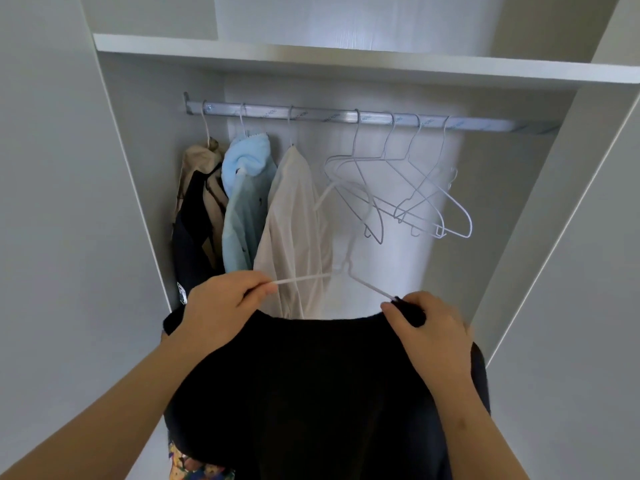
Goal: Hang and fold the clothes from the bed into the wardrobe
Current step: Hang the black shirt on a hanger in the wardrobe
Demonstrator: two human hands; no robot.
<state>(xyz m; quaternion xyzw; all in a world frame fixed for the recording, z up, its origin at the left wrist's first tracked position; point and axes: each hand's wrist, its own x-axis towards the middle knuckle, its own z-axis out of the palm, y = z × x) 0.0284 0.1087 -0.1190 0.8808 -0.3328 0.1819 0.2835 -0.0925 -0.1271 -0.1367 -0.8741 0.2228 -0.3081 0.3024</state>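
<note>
Left hand pinches the left arm of the white wire hanger. Right hand has its fingers curled on the black top at the shoulder, where the hanger's right arm goes in. The top is held below the wardrobe rail, not yet hung.

Risks:
- Left shoulder looks unseated, so the fabric may slide off the thin wire on the lift.
- The hook may snag the empty hangers at mid-rail.

Beige jacket, light blue garment and cream shirt hang at the rail's left end. A shelf sits above.

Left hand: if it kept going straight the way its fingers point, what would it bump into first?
Probably the cream shirt hanging on the rail, just beyond the left hand, which pinches the white hanger. Depth is hard to judge from one view.
</note>
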